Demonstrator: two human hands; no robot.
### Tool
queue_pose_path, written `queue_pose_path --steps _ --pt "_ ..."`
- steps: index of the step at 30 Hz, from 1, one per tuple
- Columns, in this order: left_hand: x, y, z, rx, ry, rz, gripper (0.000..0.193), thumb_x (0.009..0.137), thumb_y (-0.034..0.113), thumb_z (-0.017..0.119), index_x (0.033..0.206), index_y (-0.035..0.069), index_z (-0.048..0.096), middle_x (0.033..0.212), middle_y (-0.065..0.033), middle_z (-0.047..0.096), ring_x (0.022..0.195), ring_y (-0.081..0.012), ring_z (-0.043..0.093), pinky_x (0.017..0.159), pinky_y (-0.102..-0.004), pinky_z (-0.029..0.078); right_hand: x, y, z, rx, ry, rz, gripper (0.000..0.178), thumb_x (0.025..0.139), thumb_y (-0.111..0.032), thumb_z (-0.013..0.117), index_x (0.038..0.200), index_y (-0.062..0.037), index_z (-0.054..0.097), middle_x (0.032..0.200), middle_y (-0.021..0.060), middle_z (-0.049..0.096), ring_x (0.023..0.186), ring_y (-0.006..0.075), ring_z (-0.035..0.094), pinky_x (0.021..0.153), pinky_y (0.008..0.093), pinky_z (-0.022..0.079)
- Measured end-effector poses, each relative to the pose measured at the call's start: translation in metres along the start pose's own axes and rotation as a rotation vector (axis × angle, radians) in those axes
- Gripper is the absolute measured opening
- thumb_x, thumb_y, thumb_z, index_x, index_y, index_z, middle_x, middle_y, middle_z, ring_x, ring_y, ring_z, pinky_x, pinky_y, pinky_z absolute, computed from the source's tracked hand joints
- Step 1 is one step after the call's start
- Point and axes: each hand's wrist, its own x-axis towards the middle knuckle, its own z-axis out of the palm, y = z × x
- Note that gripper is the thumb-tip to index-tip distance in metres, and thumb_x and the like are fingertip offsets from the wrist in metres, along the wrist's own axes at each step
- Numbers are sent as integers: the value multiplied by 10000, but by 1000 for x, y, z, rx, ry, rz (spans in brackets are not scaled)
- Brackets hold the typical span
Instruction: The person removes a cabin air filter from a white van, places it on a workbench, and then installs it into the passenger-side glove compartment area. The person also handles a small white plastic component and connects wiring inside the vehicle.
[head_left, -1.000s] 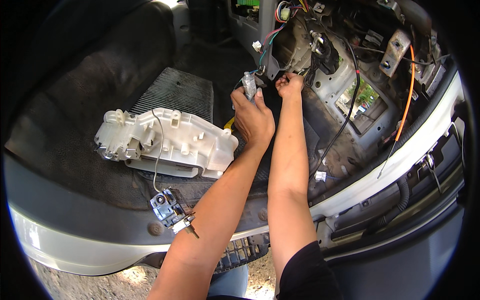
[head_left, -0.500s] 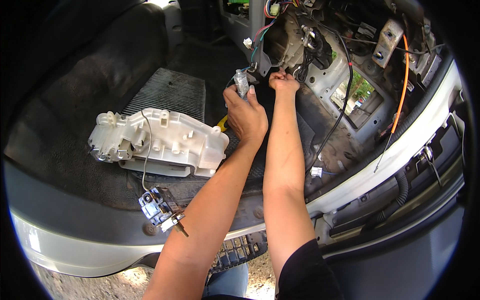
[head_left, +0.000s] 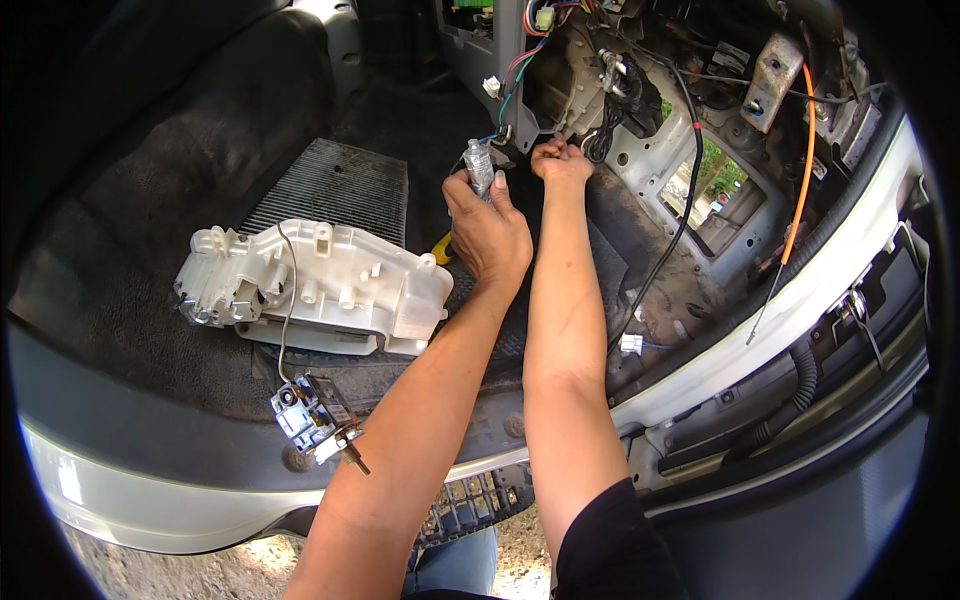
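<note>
My left hand (head_left: 487, 228) grips a small, shiny silver-clear cylinder (head_left: 479, 163) that looks like a little bottle or a wrapped tube; its narrow end points up. Just to the right, my right hand (head_left: 562, 160) is closed, fingers curled in, beside a coiled black cable (head_left: 601, 142). Whatever it pinches is hidden. Below and left of my left hand lies a translucent white plastic housing (head_left: 340, 270), a thin wire across it. That wire leads to a small metal valve-like block (head_left: 308, 412) with a brass-coloured stub at the sill. Something yellow (head_left: 442, 248) peeks out behind my left wrist.
A pleated filter panel (head_left: 335, 190) lies on the dark floor mat behind the housing. Loose wires with a white connector (head_left: 491, 87) hang above my hands. To the right are an orange cable (head_left: 807, 165), a black cable (head_left: 691, 190), a metal bracket (head_left: 774, 82) and a square opening (head_left: 712, 195).
Everything in view has shifted slightly left, the metal block most. Both hands keep nearly the same pose, and the silver cylinder stays in my left hand.
</note>
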Motion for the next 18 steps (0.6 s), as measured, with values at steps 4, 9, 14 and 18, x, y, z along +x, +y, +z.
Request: queue_pose_path --steps 4,9,14,18 --pt "0 -1 1 8 1 5 380 978 273 628 1176 -5 460 1112 -230 592 987 -445 611 844 -516 448 -2 11 -2 -84 19 -62 418 1027 -321 302 1075 -32 600 743 51 535 574 149 450 480 248 368" --pt "0 -2 2 11 17 24 381 976 270 628 1179 -4 459 1116 -232 593 988 -446 612 844 -519 447 -5 20 0 -161 -18 -84 318 999 -313 359 1172 -121 544 777 44 549 564 134 430 475 248 354" --pt "0 -2 2 18 15 12 377 977 261 622 1188 -2 455 1130 -228 589 973 -447 621 819 -528 457 -10 22 2 -311 -48 -110 250 993 -311 358 1153 -188 506 797 15 561 520 109 395 471 254 346" --pt "0 -2 1 40 6 28 369 978 246 610 1194 -4 445 1156 -225 574 952 -457 632 780 -546 473 -7 24 1 -370 -48 -117 342 997 -294 340 1302 -234 481 816 9 563 522 107 393 484 259 330"
